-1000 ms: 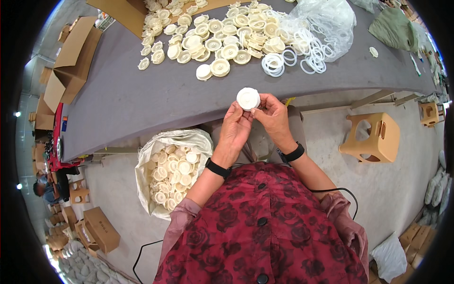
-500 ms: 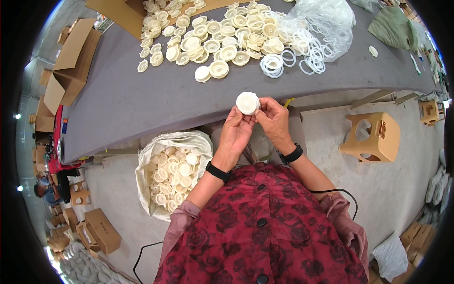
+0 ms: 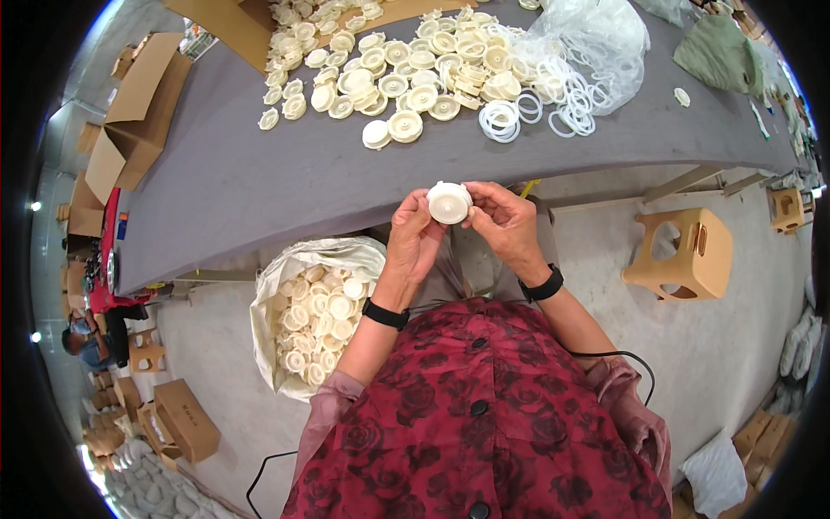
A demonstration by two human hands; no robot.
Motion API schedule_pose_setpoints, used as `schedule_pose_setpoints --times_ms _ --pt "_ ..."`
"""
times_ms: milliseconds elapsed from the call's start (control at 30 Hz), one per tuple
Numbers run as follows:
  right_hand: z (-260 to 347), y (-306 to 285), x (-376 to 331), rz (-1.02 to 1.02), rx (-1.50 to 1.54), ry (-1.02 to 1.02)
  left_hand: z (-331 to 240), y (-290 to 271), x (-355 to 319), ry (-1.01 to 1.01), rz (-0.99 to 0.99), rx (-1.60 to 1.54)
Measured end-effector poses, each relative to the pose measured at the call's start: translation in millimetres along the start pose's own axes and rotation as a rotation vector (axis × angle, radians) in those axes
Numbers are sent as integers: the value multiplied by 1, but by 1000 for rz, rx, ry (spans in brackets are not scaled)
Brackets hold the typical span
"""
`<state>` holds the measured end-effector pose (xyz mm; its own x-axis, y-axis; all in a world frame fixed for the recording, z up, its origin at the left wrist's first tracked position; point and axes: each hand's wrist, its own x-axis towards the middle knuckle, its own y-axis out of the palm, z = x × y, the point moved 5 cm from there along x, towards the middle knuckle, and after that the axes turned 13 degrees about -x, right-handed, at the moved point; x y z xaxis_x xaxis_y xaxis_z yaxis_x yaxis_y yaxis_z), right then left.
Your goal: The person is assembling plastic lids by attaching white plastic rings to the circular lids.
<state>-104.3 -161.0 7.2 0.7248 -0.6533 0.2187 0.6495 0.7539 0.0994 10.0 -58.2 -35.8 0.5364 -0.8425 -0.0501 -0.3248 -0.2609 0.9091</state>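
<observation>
1. Cream plastic disc (image 3: 450, 202) was held up in front of the chest, just off the near edge of the grey table (image 3: 216, 190), clamped between both hands.
2. Left hand (image 3: 413, 242) was closed on the disc's left and lower rim, fingers curled, thumb up against the edge.
3. Right hand (image 3: 500, 221) was closed on the right rim, fingertips wrapped over the top edge.
4. Change over the last second: small. Disc stayed in the same two-handed hold but sat slightly more tilted, flat face turned more toward the camera. Hands barely shifted, neither let go.
5. My read: the piece was being turned or pressed in the fingers, not picked up or put down. Handling on this one piece looked mid-way, not finished.
6. Whether a second part was seated on the disc: could not tell, fingers covered the rim.
7. Pile of loose discs (image 3: 406, 73) lay spread across the far side of the table, well apart from the hands.
8. White rings (image 3: 536, 108) lay just beside that pile, spilling from a clear plastic bag (image 3: 605, 43).
9. Open sack (image 3: 268, 294) full of the same discs stood on the floor below the left forearm.
10. Wooden stool (image 3: 683, 255) stood on the floor to the right.
</observation>
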Motion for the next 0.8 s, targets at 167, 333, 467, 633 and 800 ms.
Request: schedule_pose_setpoints --times_ms 167,333,467,633,800 --pt "11 -3 -11 47 -56 -55 -5 16 -14 -19 58 114" --pt "35 -4 -22 175 -92 14 -3 31 -35 -57 81 189" --pt "40 -6 -33 174 -232 -76 -11 45 -47 -19 139 275" --pt "49 -4 -39 185 -302 -116 -18 53 -52 16 205 565" --pt "49 -9 -27 223 -332 -55 -23 56 -39 24 183 636"
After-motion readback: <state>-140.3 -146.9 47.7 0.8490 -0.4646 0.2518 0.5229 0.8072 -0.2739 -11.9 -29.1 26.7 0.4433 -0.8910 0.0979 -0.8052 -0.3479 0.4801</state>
